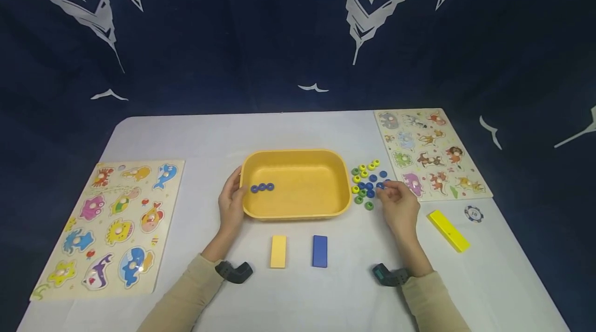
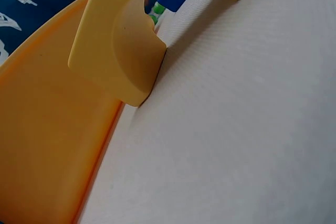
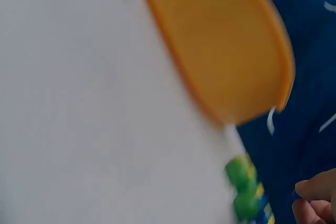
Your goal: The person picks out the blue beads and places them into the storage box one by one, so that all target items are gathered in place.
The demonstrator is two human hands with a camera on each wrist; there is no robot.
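Observation:
My left hand grips the left edge of a yellow tray, thumb at the rim. A short row of blue beads lies inside, near that hand. Right of the tray, loose blue, green and yellow beads are scattered on the white table. My right hand is at the right side of this scatter, thumb and fingers pinching a blue bead. In the left wrist view the tray fills the left side, but the left hand is out of sight.
A yellow block, arched in the left wrist view, and a blue block stand before the tray. Animal puzzle boards lie left and back right. A yellow bar and a round chip lie at the right.

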